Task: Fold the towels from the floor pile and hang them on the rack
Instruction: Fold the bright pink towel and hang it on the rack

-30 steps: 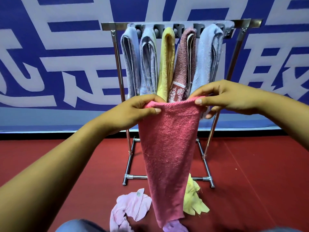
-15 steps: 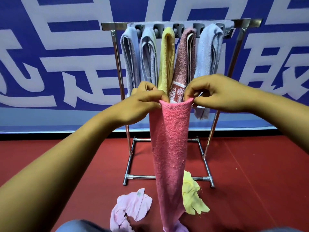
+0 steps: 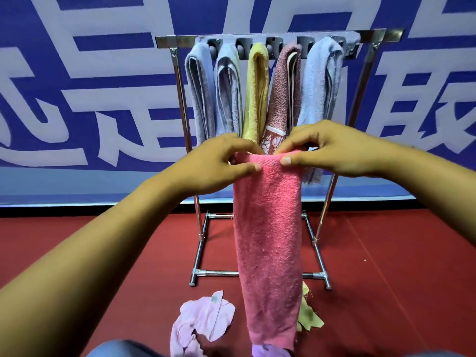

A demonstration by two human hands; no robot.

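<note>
The person held a pink towel (image 3: 268,240) up in front of the rack (image 3: 278,38), and it hung straight down as a long narrow strip. The left hand (image 3: 219,163) pinched the top edge of this towel at its left corner, with the thumb in front and the fingers curled behind the cloth. The right hand (image 3: 327,150) pinched the same edge at the right corner in the same way. The two thumbs were very near each other, almost touching, so each grip was closed on the cloth. The lower end of the pink towel reached down to the floor pile, close to the person's knees.

On the red floor (image 3: 386,279), a pale pink towel (image 3: 201,320) lay crumpled to the left of the hanging strip. A yellow-green towel (image 3: 309,315) lay to the right, partly hidden behind the strip. A small piece of lilac cloth (image 3: 268,351) showed at the bottom edge, under the end of the pink towel.

The rack was a metal frame and it stood on the floor behind the hands. Five folded towels hung side by side from its top bar: a blue-grey one (image 3: 199,94), a second blue-grey one (image 3: 229,91), a yellow one (image 3: 256,91), a dark rose one (image 3: 282,99) and a light blue one (image 3: 319,83). Behind the rack there was a blue banner (image 3: 77,73) with large white characters.
</note>
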